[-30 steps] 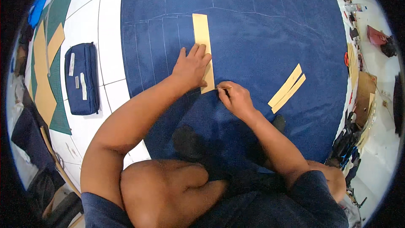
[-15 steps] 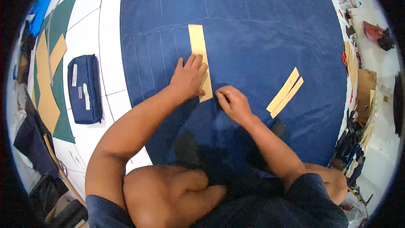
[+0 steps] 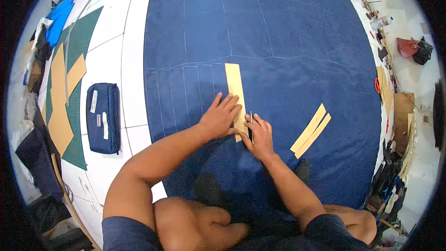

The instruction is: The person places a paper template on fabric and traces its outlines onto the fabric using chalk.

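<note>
A long strip (image 3: 233,80) of yellowish paper lies flat on a wide blue cloth (image 3: 283,83), one end toward the person and the other pointing away. The left hand (image 3: 224,115) is spread open on the long strip, its fingers pressing the middle and its thumb down by the near end. The right hand (image 3: 258,138) is just to the right of the long strip's near end, half curled around a thin stick (image 3: 251,116) that points away from the person, roughly in line with the strip's right edge. Its thumb reaches to the long strip's near end and seems to touch it; whether the stick's tip meets the cloth cannot be told.

To the left of the long strip, a row of pale lines runs along the cloth, nearly side by side with it. Just past the strip's far end, another pale line crosses the cloth from side to side, with more lines beyond it. Well to the right of the long strip, two short strips (image 3: 307,128) lie slanted, close together. Well to the left of the long strip, off the cloth, a dark blue pouch (image 3: 110,130) rests on white tiles (image 3: 134,107); farther left of the strip is a green mat (image 3: 78,154) with brown paper pieces (image 3: 60,123) on it
</note>
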Demonstrator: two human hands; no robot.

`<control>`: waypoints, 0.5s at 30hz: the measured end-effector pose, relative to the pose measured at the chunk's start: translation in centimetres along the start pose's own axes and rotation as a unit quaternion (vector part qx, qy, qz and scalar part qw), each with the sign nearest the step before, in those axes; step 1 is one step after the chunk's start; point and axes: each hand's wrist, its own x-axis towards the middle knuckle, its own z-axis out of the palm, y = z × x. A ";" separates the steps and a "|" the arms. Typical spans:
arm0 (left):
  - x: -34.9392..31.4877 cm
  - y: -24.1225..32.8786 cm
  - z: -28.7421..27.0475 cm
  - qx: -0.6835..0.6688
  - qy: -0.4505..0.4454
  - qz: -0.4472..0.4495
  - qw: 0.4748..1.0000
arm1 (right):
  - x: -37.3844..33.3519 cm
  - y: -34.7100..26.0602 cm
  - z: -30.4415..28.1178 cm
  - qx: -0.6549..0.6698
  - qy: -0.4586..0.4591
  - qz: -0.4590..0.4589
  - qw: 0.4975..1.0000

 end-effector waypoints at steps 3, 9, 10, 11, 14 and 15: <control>1.1 0.0 0.0 -0.019 -0.017 0.004 1.000 | -0.4 0.5 0.3 -0.008 -0.004 0.001 1.000; 2.5 -3.7 -1.0 -0.023 0.087 -0.076 0.993 | 0.0 0.5 0.4 -0.030 -0.001 -0.013 0.999; 2.7 -4.4 -1.2 -0.023 0.085 -0.076 0.993 | -0.1 0.4 0.5 -0.035 -0.001 -0.017 0.999; 2.9 -4.9 -1.4 -0.023 0.072 -0.077 0.994 | -0.1 0.4 0.4 -0.034 -0.002 -0.017 0.999; 3.5 -5.5 -1.7 -0.025 0.054 -0.092 0.994 | -0.1 0.3 0.4 -0.031 0.006 -0.014 0.999; 3.7 -5.4 -1.9 -0.028 0.047 -0.094 0.994 | -0.1 0.4 0.3 -0.034 0.002 -0.012 0.999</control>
